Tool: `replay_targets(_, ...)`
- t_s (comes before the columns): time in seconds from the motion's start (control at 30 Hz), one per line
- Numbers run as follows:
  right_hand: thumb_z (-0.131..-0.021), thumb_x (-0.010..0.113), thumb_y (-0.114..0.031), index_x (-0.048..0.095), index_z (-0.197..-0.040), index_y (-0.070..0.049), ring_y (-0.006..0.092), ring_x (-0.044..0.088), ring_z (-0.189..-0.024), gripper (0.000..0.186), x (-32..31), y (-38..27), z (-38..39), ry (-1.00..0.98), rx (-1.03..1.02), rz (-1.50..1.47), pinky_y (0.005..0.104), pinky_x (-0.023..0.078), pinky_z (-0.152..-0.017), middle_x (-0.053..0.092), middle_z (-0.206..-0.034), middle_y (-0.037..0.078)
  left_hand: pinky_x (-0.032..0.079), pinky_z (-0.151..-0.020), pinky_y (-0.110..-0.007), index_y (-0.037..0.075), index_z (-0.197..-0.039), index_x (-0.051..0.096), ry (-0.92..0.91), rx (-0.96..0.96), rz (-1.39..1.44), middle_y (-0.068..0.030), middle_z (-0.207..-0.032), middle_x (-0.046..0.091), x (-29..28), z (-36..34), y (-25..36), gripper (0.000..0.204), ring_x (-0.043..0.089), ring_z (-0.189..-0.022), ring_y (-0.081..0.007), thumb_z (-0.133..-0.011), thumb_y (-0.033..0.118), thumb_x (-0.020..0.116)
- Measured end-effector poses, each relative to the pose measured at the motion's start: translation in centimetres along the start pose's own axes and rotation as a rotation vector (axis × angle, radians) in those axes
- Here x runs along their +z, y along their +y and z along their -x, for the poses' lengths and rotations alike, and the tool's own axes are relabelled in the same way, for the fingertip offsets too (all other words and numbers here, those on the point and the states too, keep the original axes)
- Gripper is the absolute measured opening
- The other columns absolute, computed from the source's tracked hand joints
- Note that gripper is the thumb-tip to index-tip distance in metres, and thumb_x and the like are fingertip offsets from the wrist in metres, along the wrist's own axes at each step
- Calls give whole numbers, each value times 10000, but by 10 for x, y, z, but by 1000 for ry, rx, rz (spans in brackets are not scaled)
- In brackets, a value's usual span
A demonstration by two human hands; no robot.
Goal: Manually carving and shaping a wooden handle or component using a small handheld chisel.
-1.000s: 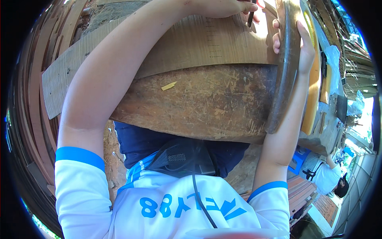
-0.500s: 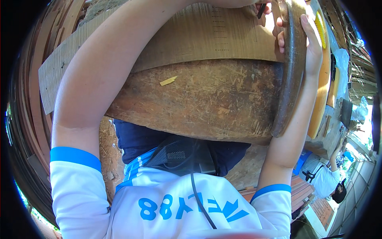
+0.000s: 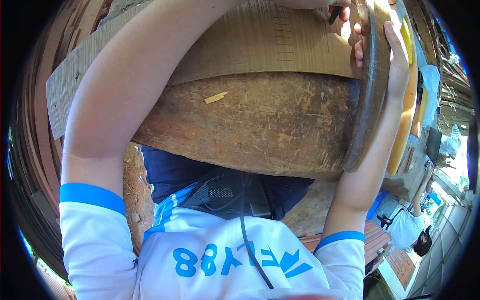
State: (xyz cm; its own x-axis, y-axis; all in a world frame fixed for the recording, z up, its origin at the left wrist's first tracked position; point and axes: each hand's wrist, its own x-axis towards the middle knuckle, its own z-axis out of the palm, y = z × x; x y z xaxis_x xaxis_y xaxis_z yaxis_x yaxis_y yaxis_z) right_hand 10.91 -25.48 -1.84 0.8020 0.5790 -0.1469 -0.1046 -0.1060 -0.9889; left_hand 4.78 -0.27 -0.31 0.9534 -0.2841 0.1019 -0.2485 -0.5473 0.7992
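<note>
On the worn surface (image 3: 240,135), a yellow chip (image 3: 215,98) lies near the front edge of the flat board (image 3: 245,52). The left hand (image 3: 310,3), partly out of view, pinches a dark tool (image 3: 335,15) over the board. Apart from it, at the surface's right edge, the brown bar (image 3: 368,100) is clasped by the right hand (image 3: 397,60). Since one second ago, little moves; the work seems to stay at one spot.

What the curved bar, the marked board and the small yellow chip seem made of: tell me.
Curved bar: probably wood, smooth and glossy, given its brown sheen. Marked board: wood, seemingly unvarnished, from its fine parallel grain. Yellow chip: likely raw wood, by its splintered end.
</note>
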Motion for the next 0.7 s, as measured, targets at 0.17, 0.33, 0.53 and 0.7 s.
replay_targets(0.17, -1095, 456, -432, 613, -1218, 32, 121, 606, -663, 505, -3, 1, -2, -29, -34, -16, 235, 493, -564, 685, -1075, 132, 495, -868, -393, -53, -1054, 628, 5, 82, 75, -180, -981, 697, 4, 0, -4, 253, 650, -932, -254, -1064, 188, 551)
replay_targets(0.33, -1101, 447, -419, 601, -1237, 28, 129, 583, -659, 492, 10, -2, 4, 16, -3, -22, 240, 485, -559, 678, -1075, 134, 499, -873, -394, -65, -1052, 645, -10, 68, 30, -189, -976, 708, 3, 0, -2, 249, 660, -938, -261, -1049, 168, 557)
replay_targets(0.53, -1114, 397, -392, 526, -1322, 54, 140, 565, -716, 508, -8, 4, -1, -115, -100, -138, 247, 494, -601, 620, -1183, 180, 505, -891, -405, -78, -1125, 679, 32, 192, 34, -234, -1036, 727, 9, -1, -7, 257, 685, -970, -317, -1022, 123, 556)
replay_targets(0.7, -1118, 363, -377, 490, -1363, 63, 142, 552, -757, 519, -34, 5, -10, -217, -105, -173, 255, 500, -624, 600, -1213, 190, 514, -884, -400, -65, -1142, 697, -36, 170, 56, -233, -1012, 737, 9, 3, 5, 252, 697, -949, -312, -1009, 104, 566)
